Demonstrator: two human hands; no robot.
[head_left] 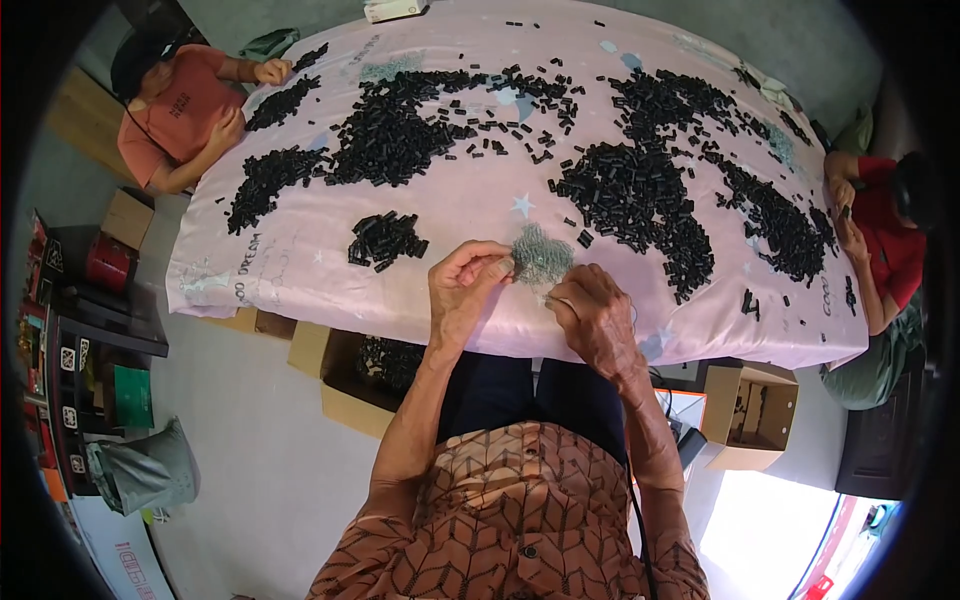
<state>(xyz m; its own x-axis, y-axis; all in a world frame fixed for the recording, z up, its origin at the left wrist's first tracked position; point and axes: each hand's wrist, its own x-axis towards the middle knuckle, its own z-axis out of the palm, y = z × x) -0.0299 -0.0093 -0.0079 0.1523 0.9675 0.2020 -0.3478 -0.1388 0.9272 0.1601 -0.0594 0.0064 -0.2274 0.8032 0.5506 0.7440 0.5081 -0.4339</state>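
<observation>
Just in front of me on the pink cloth lies a heap of small silvery metal pieces (543,255). At its left edge is my left hand (466,288), thumb and fingers closed in a pinch; a dark bit shows at the fingertips, too small to name. My right hand (598,318) is beside the heap's lower right side, fingers curled and pinched together, what they hold being hidden. Left of my hands sits a small pile of short black cylindrical pieces (387,240). A much larger pile of black pieces (630,195) spreads beyond my right hand.
More black pieces (390,130) cover the far side of the cloth-covered table (460,210). People in orange (185,110) and red (885,250) sit at its left and right ends. Below the near edge stand open cardboard boxes (350,405) with black pieces inside.
</observation>
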